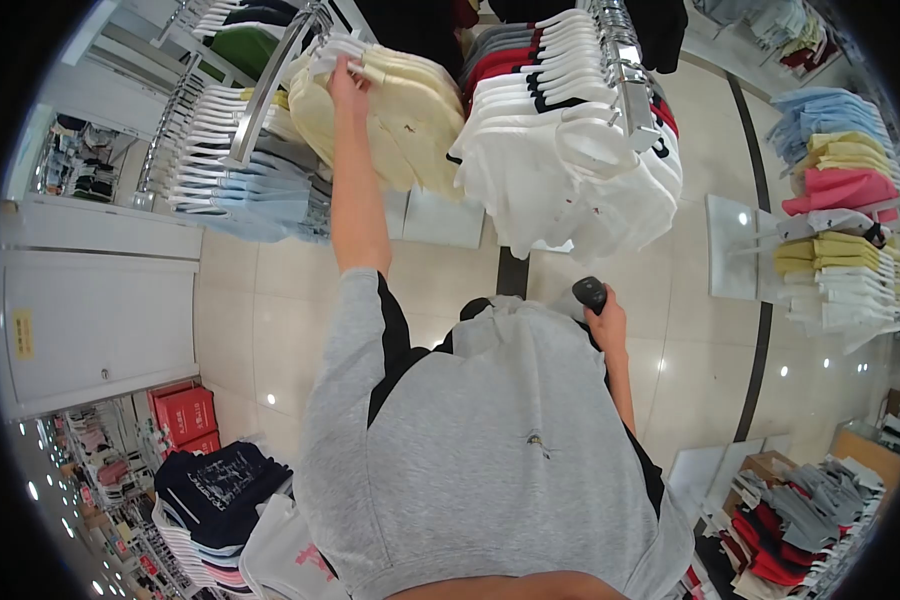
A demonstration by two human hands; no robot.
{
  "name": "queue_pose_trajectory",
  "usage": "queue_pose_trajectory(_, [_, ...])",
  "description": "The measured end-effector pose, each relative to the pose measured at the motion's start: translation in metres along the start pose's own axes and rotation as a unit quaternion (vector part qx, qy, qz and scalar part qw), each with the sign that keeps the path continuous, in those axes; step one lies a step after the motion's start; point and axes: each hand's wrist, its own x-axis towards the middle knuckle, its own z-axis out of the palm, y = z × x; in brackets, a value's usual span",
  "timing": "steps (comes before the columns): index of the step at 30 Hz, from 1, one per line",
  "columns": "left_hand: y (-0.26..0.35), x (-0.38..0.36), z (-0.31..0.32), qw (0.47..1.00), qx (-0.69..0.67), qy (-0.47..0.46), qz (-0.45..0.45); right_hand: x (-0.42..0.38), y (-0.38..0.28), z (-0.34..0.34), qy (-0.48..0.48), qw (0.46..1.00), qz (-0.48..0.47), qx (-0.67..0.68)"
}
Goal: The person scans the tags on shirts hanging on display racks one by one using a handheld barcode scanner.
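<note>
A: Hands first: where are they?

B: Left hand [348, 75] is up at the rail [270, 75], fingers closed on the collar or hanger of a pale yellow shirt [410, 115] at the front of its bunch. Right hand [606, 318] is low at the waist, wrapped around a black scanner [589, 293], head pointing up and forward.

A: Are scanner and shirt anywhere near each other?

B: No, well apart. The shirt hangs on the rail with the other yellow ones; the scanner sits down by the grey top [490, 440] the person wears.

A: How far along does the work look?

B: Early for this shirt, I'd judge. It is gripped but not pulled clear, and I can't make out a tag, possibly hidden behind the hand. Finding the tag and bringing the scanner up to it look left to do.

A: And beside it?

B: White shirts [580, 160] just to the right, untouched; whether those were scanned, nothing shows.
</note>
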Motion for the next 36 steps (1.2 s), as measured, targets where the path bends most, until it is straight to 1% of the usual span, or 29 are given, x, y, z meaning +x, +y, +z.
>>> queue_pose_trajectory(1, [0.002,0.004,-0.004,1.0,-0.001,-0.005,0.002,0.001,0.0,0.001,0.002,1.0,-0.008,0.008])
queue_pose_trajectory(2, [0.001,0.004,-0.012,0.993,-0.074,-0.091,0.032,0.001,0.0,0.002,0.005,1.0,-0.008,0.01])
queue_pose_trajectory(3, [0.002,-0.001,-0.017,0.972,-0.146,-0.175,0.06,0.001,0.001,0.002,0.006,1.0,-0.005,0.011])
queue_pose_trajectory(4, [0.008,-0.03,-0.011,0.96,-0.161,-0.209,0.093,0.002,0.001,0.003,0.006,1.0,-0.001,0.014])
queue_pose_trajectory(6, [0.014,-0.095,-0.009,0.974,-0.065,-0.193,0.104,0.001,-0.001,0.004,0.001,1.0,0.006,0.009])
queue_pose_trajectory(7, [0.009,-0.123,-0.019,0.969,0.038,-0.211,0.12,0.0,-0.001,0.003,-0.005,1.0,0.011,0.003])
queue_pose_trajectory(8, [0.003,-0.147,-0.029,0.954,0.139,-0.229,0.136,0.001,0.0,0.003,-0.001,1.0,0.015,0.004])
queue_pose_trajectory(10, [-0.002,-0.201,-0.042,0.921,0.265,-0.252,0.134,0.001,0.0,0.006,0.005,1.0,-0.004,0.005])
queue_pose_trajectory(12, [-0.025,-0.239,-0.054,0.89,0.415,-0.176,0.072,0.001,0.003,0.012,0.012,1.0,-0.007,0.009])
queue_pose_trajectory(14, [-0.057,-0.261,-0.069,0.855,0.463,-0.219,0.081,0.004,0.001,0.011,0.016,1.0,-0.013,0.008])
queue_pose_trajectory(16, [-0.073,-0.292,-0.055,0.756,0.566,-0.313,0.098,0.005,-0.007,0.008,-0.025,1.0,-0.011,-0.008])
queue_pose_trajectory(18, [-0.096,-0.328,-0.036,0.731,0.564,-0.381,0.047,0.008,-0.009,0.009,-0.031,0.999,-0.016,-0.017])
queue_pose_trajectory(19, [-0.107,-0.343,-0.023,0.73,0.539,-0.412,0.082,0.008,-0.008,0.011,-0.043,0.999,-0.022,-0.024])
queue_pose_trajectory(20, [-0.117,-0.356,-0.008,0.727,0.513,-0.441,0.117,0.008,-0.005,0.014,-0.029,0.998,-0.042,-0.028])
queue_pose_trajectory(22, [-0.135,-0.373,0.026,0.742,0.459,-0.473,0.123,0.008,-0.007,0.014,-0.037,0.998,-0.036,-0.034])
queue_pose_trajectory(25, [-0.136,-0.377,0.084,0.751,0.433,-0.482,0.125,0.003,-0.014,0.011,-0.055,0.998,-0.02,-0.036])
queue_pose_trajectory(27, [-0.129,-0.37,0.121,0.741,0.442,-0.469,0.19,0.001,-0.017,0.007,-0.061,0.997,-0.008,-0.036])
queue_pose_trajectory(28, [-0.119,-0.368,0.136,0.74,0.439,-0.473,0.19,0.0,-0.012,0.008,-0.057,0.998,-0.005,-0.036])
queue_pose_trajectory(30, [-0.107,-0.365,0.159,0.795,0.418,-0.404,0.173,-0.003,0.0,0.012,-0.029,0.999,-0.017,-0.013])
queue_pose_trajectory(31, [-0.116,-0.357,0.162,0.794,0.417,-0.407,0.173,-0.004,0.003,0.013,-0.027,0.999,-0.014,-0.013])
queue_pose_trajectory(33, [-0.133,-0.34,0.163,0.881,0.252,-0.362,0.172,-0.005,0.008,0.015,-0.017,1.0,0.0,-0.005])
queue_pose_trajectory(34, [-0.136,-0.338,0.16,0.909,0.199,-0.348,0.118,-0.006,0.009,0.015,-0.016,1.0,0.002,-0.005])
queue_pose_trajectory(36, [-0.147,-0.339,0.155,0.907,0.201,-0.355,0.106,-0.005,0.01,0.013,-0.012,1.0,0.003,-0.003])
